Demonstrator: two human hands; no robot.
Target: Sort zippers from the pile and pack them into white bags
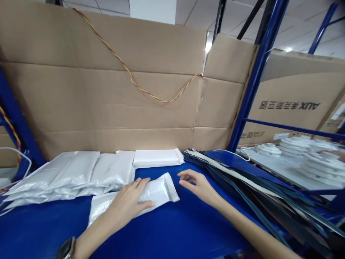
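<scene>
A white bubble-lined pouch point(157, 194) lies at a slant on the blue surface point(175, 230), its folded end toward the right. My left hand point(132, 198), with a ring and a watch, rests on top of the pouch, fingers spread and thumb apart. My right hand point(196, 183) is just right of the folded end, not touching it, its fingers loosely curled and apart with nothing in them. Behind the hands, another white packet point(157, 158) lies flat near the cardboard.
Stacked white pouches point(78, 169) spread across the left. Long dark and white strips point(242, 180) run along the right. A cardboard panel point(134, 100) with a twisted wire stands behind. Blue rack posts point(256, 82), boxes point(291, 97) and white round parts point(323, 165) are farther right.
</scene>
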